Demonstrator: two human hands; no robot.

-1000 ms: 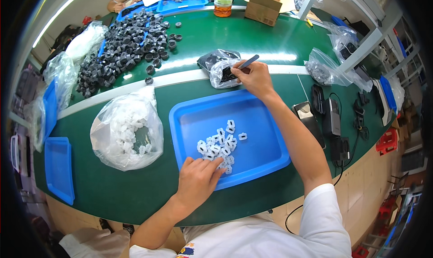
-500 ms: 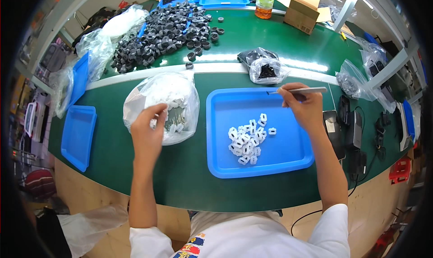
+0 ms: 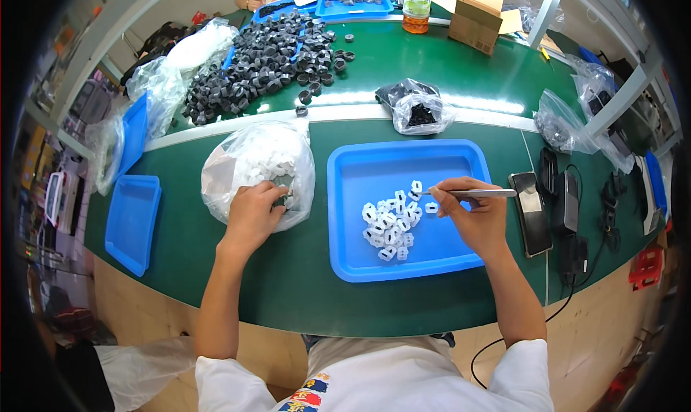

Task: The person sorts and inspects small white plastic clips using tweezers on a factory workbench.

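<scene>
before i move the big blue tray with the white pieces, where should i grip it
Likely by the tray rim at both ends, coming in from left and right at once: the rim stands raised, and loose white pieces lie heaped inside, so a level two-sided hold seems safest.

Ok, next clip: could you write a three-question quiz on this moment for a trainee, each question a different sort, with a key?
1. Which hand holds the tweezers?
2. True or false: the phone lies to the right of the big blue tray.
3. Where is the left hand?
A) at the cardboard box
B) at the bag of white pieces
C) at the drink bottle

Key: 1. The right hand. 2. True. 3. B.
</scene>
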